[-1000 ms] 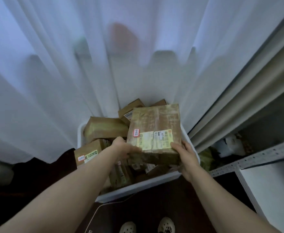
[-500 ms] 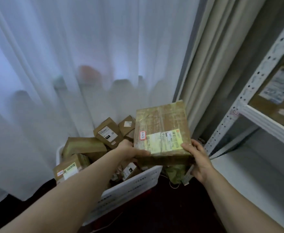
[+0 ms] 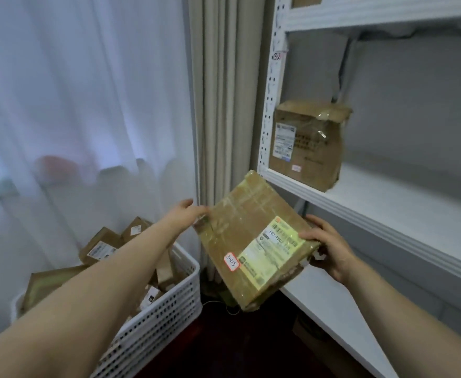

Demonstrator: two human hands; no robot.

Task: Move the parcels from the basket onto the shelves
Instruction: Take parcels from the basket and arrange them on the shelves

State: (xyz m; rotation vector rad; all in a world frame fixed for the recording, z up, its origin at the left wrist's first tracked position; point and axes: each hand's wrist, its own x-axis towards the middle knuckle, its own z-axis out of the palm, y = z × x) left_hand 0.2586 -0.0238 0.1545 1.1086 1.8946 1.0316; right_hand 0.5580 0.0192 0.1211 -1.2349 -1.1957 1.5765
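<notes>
Right now, from the head view, you are mid-carry: the parcel [image 3: 254, 241] is in the air, tilted, between the basket [image 3: 169, 309] and the shelf [image 3: 387, 203]. Your right hand [image 3: 327, 249] grips its labelled end, thumb on top and fingers beneath. Your left hand [image 3: 185, 214] meets the far corner, but I cannot tell whether its fingers curl round it. More parcels [image 3: 101, 245] wait in the basket, so the job looks far from done. Next, I judge, you should level the parcel, lift it over the shelf's front lip and set it beside the boxed parcel [image 3: 305, 145] standing there, without knocking it.
</notes>
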